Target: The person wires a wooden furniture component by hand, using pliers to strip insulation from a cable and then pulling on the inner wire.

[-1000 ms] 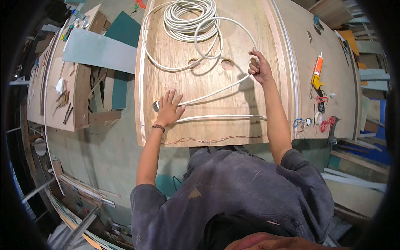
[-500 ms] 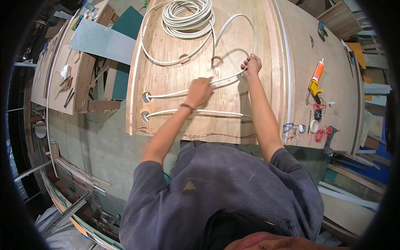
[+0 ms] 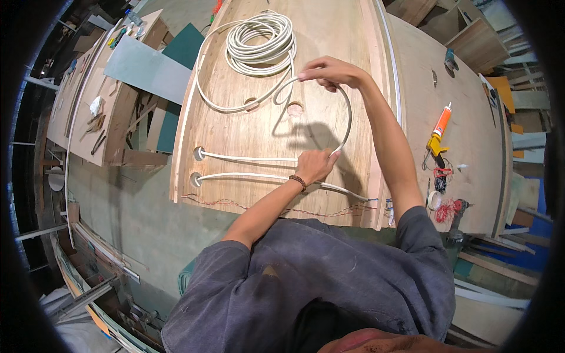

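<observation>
Right hand (image 3: 333,72), fingers pinched on white cable (image 3: 349,117); left hand (image 3: 315,167), fingers around same cable, above wooden board (image 3: 253,132).

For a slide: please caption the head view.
Bare left hand and right hand hold looping white cable over pale wooden panel.

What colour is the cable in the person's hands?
The cable is off-white, seen best in the head view, the only one.

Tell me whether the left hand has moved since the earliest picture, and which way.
Yes, rightward: the left hand, first beside the upper left-side hole in the wooden panel, is now well away from it.
</observation>
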`<control>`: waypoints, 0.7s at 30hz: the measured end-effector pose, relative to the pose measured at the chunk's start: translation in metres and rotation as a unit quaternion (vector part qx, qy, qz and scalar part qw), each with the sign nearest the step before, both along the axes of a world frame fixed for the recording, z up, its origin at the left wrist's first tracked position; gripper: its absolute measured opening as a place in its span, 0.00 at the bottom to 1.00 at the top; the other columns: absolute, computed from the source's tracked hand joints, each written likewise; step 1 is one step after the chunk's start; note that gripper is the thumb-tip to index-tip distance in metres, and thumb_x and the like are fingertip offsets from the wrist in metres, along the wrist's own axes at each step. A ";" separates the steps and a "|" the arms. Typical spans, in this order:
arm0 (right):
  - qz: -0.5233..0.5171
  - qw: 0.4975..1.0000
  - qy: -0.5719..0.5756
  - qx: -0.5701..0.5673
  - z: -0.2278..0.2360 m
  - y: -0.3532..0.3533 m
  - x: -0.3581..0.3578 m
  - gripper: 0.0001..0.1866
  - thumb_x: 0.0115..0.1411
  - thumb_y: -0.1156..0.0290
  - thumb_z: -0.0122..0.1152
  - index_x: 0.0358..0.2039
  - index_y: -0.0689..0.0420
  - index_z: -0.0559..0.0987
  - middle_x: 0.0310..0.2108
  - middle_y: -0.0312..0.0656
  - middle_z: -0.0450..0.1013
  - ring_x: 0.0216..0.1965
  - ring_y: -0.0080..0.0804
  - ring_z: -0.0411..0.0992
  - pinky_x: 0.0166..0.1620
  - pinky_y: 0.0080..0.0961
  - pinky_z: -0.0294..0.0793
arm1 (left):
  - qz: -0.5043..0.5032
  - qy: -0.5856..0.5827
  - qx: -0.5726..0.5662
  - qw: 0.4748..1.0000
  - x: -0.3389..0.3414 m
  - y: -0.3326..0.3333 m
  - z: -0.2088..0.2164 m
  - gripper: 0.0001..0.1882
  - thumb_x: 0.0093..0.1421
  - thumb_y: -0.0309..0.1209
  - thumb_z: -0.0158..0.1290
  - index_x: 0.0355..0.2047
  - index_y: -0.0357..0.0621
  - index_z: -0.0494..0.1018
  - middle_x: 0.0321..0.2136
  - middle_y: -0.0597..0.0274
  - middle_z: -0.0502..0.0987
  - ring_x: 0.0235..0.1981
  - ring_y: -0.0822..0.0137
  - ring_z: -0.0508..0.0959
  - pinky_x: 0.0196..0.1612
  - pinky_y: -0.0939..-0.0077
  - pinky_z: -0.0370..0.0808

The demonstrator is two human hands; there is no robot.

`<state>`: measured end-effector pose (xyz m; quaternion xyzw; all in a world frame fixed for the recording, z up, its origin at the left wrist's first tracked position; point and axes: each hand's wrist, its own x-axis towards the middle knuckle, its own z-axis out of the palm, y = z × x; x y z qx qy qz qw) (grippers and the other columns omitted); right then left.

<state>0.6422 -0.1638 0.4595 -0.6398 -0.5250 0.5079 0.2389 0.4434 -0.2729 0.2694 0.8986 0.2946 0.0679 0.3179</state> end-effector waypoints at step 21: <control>-0.757 0.619 0.183 0.107 -0.139 -0.030 0.225 0.15 0.68 0.59 0.60 0.34 0.59 0.79 0.16 0.30 0.56 0.12 0.22 0.50 0.15 0.26 0.51 | 0.057 -0.190 0.275 0.941 0.035 0.101 -0.023 0.09 0.60 0.37 0.61 0.40 0.53 0.81 0.30 0.64 0.77 0.37 0.60 0.75 0.45 0.61 0.68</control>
